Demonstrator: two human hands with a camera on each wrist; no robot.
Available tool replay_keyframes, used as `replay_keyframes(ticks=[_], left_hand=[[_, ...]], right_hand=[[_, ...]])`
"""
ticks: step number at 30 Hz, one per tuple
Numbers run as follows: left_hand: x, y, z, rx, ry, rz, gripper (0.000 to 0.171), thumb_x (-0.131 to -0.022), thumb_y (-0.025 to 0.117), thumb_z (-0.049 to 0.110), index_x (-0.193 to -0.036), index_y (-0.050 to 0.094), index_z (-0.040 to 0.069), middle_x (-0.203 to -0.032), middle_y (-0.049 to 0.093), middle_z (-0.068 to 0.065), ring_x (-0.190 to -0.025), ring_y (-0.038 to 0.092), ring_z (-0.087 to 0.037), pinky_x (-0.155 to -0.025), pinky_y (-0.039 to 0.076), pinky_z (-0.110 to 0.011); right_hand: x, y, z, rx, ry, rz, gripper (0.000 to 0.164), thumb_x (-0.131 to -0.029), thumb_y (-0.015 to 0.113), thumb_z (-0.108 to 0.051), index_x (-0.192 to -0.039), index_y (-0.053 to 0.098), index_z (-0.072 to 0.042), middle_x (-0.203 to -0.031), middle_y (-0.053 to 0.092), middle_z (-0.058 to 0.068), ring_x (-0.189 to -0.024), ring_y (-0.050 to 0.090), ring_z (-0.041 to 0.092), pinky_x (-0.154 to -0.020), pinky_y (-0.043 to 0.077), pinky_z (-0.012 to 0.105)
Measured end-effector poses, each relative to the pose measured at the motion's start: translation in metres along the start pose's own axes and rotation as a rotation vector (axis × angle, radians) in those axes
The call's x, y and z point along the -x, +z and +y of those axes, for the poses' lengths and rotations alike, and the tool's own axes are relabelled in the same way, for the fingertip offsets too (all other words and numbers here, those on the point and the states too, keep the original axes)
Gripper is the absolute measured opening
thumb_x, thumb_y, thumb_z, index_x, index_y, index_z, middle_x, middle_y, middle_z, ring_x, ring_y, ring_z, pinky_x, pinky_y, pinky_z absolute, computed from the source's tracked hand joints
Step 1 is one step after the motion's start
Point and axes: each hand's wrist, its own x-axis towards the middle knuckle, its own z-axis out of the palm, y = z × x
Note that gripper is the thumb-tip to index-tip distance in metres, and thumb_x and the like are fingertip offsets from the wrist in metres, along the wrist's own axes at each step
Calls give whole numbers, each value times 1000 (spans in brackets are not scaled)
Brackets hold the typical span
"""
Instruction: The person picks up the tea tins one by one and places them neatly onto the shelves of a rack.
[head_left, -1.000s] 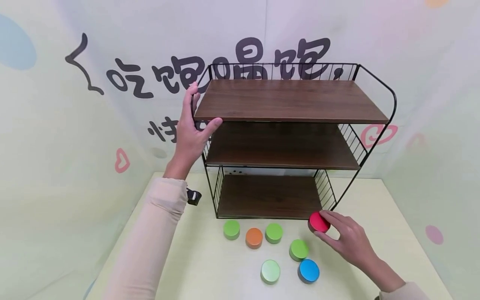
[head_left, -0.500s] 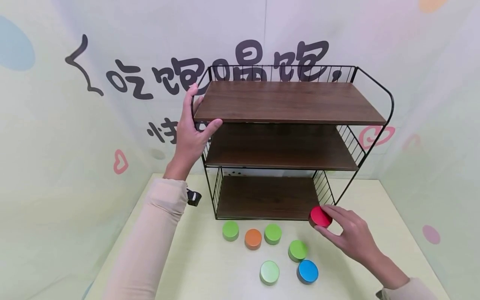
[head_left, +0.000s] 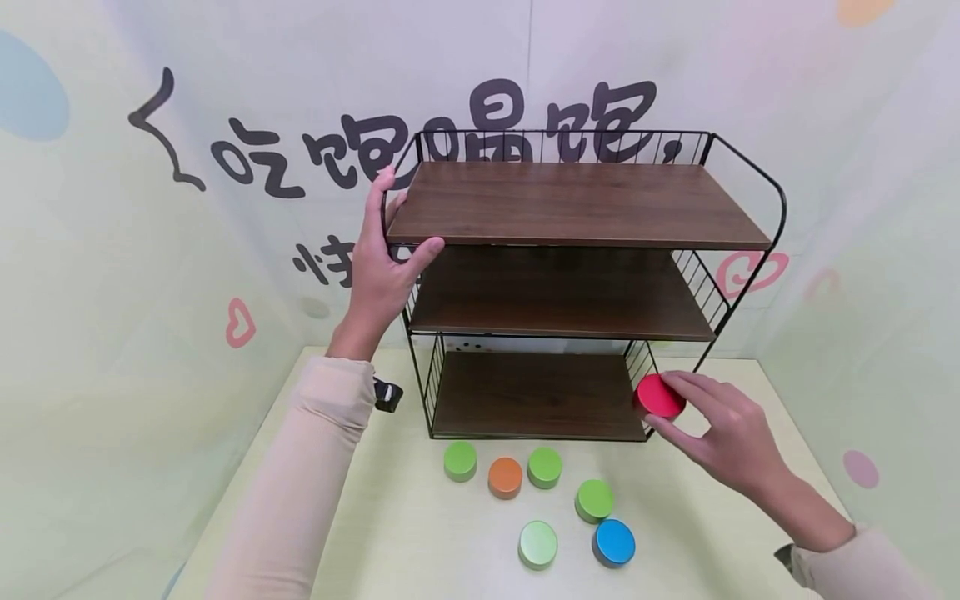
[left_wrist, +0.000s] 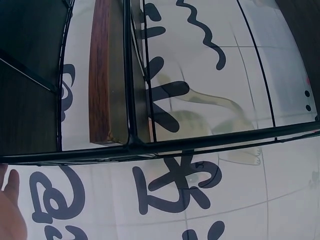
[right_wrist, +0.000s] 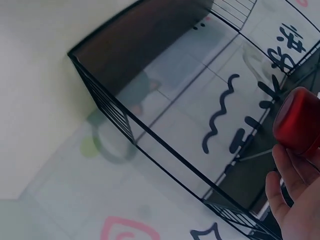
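My left hand (head_left: 380,275) grips the upper left corner of a three-tier rack (head_left: 577,204) with dark wooden boards and a black wire frame. Its thumb lies at the front edge of the top board, its fingers on the outer side of the wire. In the left wrist view only part of that hand (left_wrist: 12,212) shows at the lower left. Between the thumb and fingers of my right hand (head_left: 738,433) is a small round red tin (head_left: 660,395), raised in front of the rack's lower right corner. The right wrist view shows the tin's red side (right_wrist: 299,122) close up.
On the pale table (head_left: 405,533) before the rack stand several round tins: three green, among them a front one (head_left: 595,498), one orange (head_left: 505,477), one pale green (head_left: 537,543) and one blue (head_left: 614,542). A wall sheet (head_left: 187,375) with black lettering hangs behind and beside the rack.
My right hand has lifted the red tin up and slightly right, from near the bottom board's front corner. The left hand keeps its grip on the rack; the other tins stay put.
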Motion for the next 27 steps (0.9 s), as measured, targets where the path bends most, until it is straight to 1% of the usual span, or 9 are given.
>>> replay_keyframes(ticks=[1,4,6,8,12,17,21,24,27], left_hand=[[0,0,0,-2,0,0,84,-88,76,33,-151,30,3,-159,33,-8,-139,44,-27,-99,43,-36],[1,0,2,-7,1,3,83,-89,76,30,-151,30,2,-159,33,-8,-138,44,-28,-98,44,-38],[1,0,3,-12,4,5,82,-89,76,29,-150,30,1,-159,33,-9,-138,44,-29,-99,44,-37],[1,0,4,-19,10,7,82,-89,76,28,-150,30,0,-159,33,-12,-138,45,-30,-102,42,-36],[1,-1,5,-35,19,9,80,-89,75,25,-149,31,-1,-158,33,-13,-137,45,-32,-106,39,-35],[0,-2,4,-42,15,19,79,-88,76,21,-150,31,0,-158,35,-10,-137,46,-30,-105,40,-34],[-1,-1,2,-38,12,21,79,-87,76,22,-150,32,1,-159,35,-5,-136,46,-28,-107,38,-32],[-1,0,0,-40,11,23,79,-87,76,24,-150,33,3,-159,35,-4,-136,47,-27,-109,35,-31],[0,1,-1,-41,11,26,80,-87,75,28,-150,33,3,-159,35,-1,-136,47,-26,-110,34,-31]], right_hand=[[-4,-3,1,2,1,10,73,-93,49,-66,-113,72,0,-106,73,15,-87,70,33,-65,56,46],[-14,-11,3,-7,7,39,72,-92,52,-65,-114,73,0,-107,72,15,-89,69,34,-81,52,26],[-21,-16,5,-25,0,74,70,-91,56,-63,-113,73,1,-105,72,17,-89,69,35,-89,44,14],[-27,-21,7,-43,-1,100,69,-91,58,-62,-112,73,2,-105,71,18,-89,68,37,-95,32,5],[-39,-30,10,-53,-2,140,69,-90,60,-61,-111,73,3,-103,71,21,-89,67,38,-95,32,5],[-54,-40,12,-48,0,131,71,-90,59,-62,-112,72,4,-104,70,22,-91,66,38,-94,32,4],[-68,-51,12,-40,-2,143,72,-90,59,-63,-113,72,4,-106,70,22,-93,65,36,-92,32,3],[-77,-59,12,-39,-2,183,74,-89,60,-64,-114,72,5,-107,70,22,-101,65,18,-90,34,4],[-87,-68,10,-45,25,241,76,-87,61,-66,-112,72,5,-105,70,25,-104,59,3,-89,35,4]])
